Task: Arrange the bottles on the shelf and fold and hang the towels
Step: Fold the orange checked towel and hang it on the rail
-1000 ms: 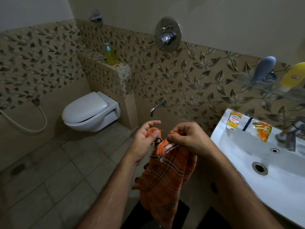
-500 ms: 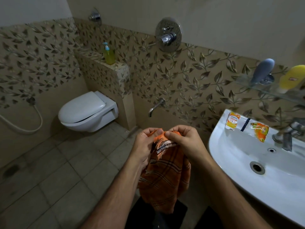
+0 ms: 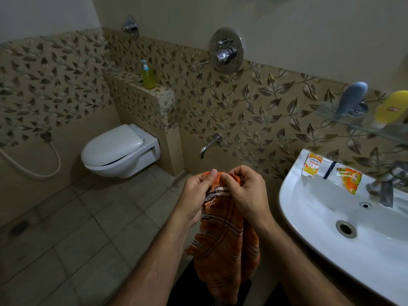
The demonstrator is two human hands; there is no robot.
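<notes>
Both hands have come together since a second ago: left hand (image 3: 197, 195) and right hand (image 3: 245, 193) pinch the towel's (image 3: 227, 250) top edge, touching, and it hangs between the forearms, left of the sink (image 3: 309, 230).

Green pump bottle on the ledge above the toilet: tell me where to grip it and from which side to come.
Grip the green pump bottle around its body, below the blue pump head, probably coming from the open room side. It stands upright near the edge of the tiled ledge with the wall close behind it, and the narrow pump top looks a poor hold.
</notes>
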